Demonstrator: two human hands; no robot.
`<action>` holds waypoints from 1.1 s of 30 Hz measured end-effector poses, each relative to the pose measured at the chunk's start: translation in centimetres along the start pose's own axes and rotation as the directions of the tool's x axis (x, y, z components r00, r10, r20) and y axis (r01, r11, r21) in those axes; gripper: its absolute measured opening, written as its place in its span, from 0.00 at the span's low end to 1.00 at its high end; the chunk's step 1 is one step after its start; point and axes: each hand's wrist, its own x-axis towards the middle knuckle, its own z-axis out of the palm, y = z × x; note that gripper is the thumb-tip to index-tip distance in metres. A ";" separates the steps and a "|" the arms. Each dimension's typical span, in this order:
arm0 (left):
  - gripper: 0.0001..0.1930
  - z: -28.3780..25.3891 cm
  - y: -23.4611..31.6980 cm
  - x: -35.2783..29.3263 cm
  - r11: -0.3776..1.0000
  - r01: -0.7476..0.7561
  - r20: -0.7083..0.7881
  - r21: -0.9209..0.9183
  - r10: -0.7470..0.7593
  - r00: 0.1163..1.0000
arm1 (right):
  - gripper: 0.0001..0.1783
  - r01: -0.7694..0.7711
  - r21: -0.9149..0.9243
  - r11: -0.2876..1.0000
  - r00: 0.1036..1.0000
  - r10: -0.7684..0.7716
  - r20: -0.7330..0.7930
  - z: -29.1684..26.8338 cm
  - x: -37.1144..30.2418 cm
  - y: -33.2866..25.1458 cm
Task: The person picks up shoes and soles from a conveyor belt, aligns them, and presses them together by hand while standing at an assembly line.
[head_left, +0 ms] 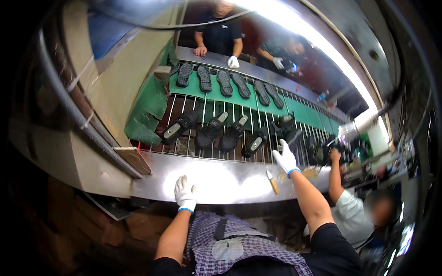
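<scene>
My left hand [185,194], in a white glove with a blue cuff, rests at the bare metal ledge [221,179] with its fingers stretched out and nothing in them. My right hand [286,158], gloved the same way, reaches over the ledge toward a black shoe [293,136] on the metal rods; its fingers are apart. Whether a fingertip touches that shoe I cannot tell. To its left lie more black shoes, among them one on its side [255,141] and an upright one [234,133]. A knife [272,182] with a wooden handle lies on the ledge below my right hand.
Behind the shoes, black soles [224,83] lie in a row on a green strip [176,85]. Two people work across the rods; another person [354,216] stands at the right. A bright lamp tube [322,41] hangs above, and a grey pipe [92,131] runs along the left.
</scene>
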 end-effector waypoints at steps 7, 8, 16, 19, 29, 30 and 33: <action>0.33 1.0 2.3 0.5 0.994 0.104 -0.196 0.045 -0.094 0.976 | 0.44 0.344 -0.167 0.924 0.923 -0.300 0.240 3.4 10.9 -4.8; 0.30 -0.7 2.9 1.1 0.988 0.077 -0.275 0.135 -0.037 0.961 | 0.45 0.329 -0.181 0.927 0.918 -0.268 0.294 4.1 11.6 -7.2; 0.24 -0.7 1.7 0.0 0.980 0.194 -0.432 0.045 -0.156 0.888 | 0.47 0.613 -0.400 0.681 0.772 -0.411 0.484 13.7 22.8 -11.6; 0.22 -0.3 1.8 1.4 0.980 0.187 -0.417 0.066 -0.143 0.898 | 0.46 0.606 -0.396 0.690 0.792 -0.480 0.377 15.5 30.3 -7.5; 0.24 1.2 1.7 1.0 0.936 0.242 -0.279 0.255 -0.168 0.945 | 0.51 0.438 -0.675 0.594 0.898 -0.251 0.363 20.8 43.6 -5.7; 0.24 1.2 1.5 1.1 0.928 0.238 -0.255 0.285 -0.166 0.953 | 0.52 0.422 -0.664 0.617 0.905 -0.241 0.351 21.1 44.2 -5.6; 0.26 1.2 1.6 1.7 0.928 0.232 -0.231 0.293 -0.167 0.959 | 0.53 0.416 -0.609 0.675 0.909 -0.287 0.302 21.5 45.5 -3.6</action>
